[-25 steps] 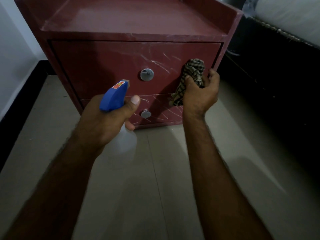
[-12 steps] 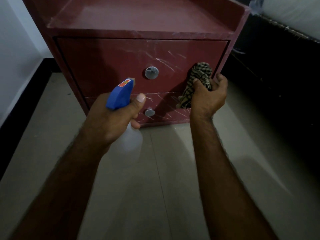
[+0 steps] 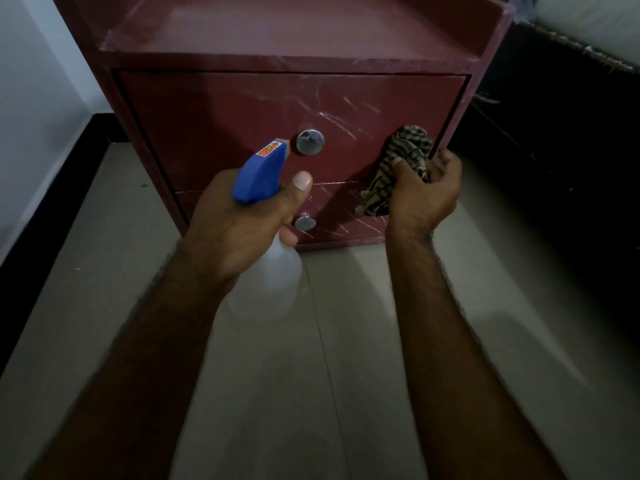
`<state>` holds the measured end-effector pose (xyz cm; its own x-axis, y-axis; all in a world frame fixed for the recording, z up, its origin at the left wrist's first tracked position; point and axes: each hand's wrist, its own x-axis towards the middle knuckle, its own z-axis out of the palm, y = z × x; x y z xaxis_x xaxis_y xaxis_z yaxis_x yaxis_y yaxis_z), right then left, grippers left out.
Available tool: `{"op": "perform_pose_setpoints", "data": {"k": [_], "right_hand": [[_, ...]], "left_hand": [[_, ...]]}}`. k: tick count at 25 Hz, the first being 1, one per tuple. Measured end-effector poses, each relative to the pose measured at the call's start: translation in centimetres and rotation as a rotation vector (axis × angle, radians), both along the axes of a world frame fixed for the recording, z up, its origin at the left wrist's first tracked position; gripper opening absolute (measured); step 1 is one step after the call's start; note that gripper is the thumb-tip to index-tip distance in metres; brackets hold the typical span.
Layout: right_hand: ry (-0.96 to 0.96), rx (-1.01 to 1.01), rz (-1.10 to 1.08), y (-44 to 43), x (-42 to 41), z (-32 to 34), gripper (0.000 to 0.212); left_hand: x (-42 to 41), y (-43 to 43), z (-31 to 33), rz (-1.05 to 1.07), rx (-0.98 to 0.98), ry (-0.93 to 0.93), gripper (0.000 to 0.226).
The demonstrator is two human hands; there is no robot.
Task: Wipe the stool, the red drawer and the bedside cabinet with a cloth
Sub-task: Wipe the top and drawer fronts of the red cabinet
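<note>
Dim tiled floor [image 3: 346, 393]; I note red scratched drawer front [image 3: 225, 126] directly ahead, right hand [image 3: 424, 192] nearer, clutching striped bunched cloth [image 3: 401, 164], left hand [image 3: 239, 230] gripping blue-headed spray bottle [image 3: 259, 174].

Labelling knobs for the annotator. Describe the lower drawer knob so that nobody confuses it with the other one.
Find the red bedside cabinet on the floor. Its front has two round silver knobs in a column. The lower knob sits on the shallow bottom drawer, just right of the left hand, and looks smaller than the upper knob.

Home bedroom: red bedside cabinet [image 3: 294, 64] beside dark bed frame [image 3: 554, 133], tiled floor [image 3: 346, 375].
</note>
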<state>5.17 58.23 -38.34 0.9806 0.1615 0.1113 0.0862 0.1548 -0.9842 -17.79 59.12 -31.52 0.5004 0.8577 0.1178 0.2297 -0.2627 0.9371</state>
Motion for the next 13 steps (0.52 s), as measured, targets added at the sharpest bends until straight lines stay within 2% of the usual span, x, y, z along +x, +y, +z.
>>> {"op": "perform_pose_setpoints", "data": {"k": [6,13], "right_hand": [[0.014,-0.025,0.007,0.2,-0.5,0.1,0.060],[-0.203,-0.034,0.101,1.9,-3.6,2.6,0.060]], "left_hand": [[0.2,-0.2,-0.1,-0.002,0.013,0.022,0.014],[0.2,-0.3,0.0,-0.014,0.003,0.009,0.011]]}}
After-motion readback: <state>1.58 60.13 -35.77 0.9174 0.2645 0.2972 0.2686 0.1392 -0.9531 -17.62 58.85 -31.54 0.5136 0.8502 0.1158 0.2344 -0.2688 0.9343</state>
